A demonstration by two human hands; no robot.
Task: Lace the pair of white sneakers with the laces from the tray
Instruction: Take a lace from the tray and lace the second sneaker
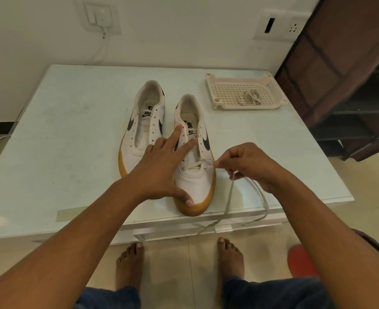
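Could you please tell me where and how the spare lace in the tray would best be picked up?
Probably pinch the spare lace at the middle of its heap, coming straight down from above. It lies loosely bunched on the floor of the shallow, open-topped tray, so nothing blocks that way.

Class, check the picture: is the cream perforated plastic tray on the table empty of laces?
No, a bundled off-white shoelace lies inside the cream perforated plastic tray.
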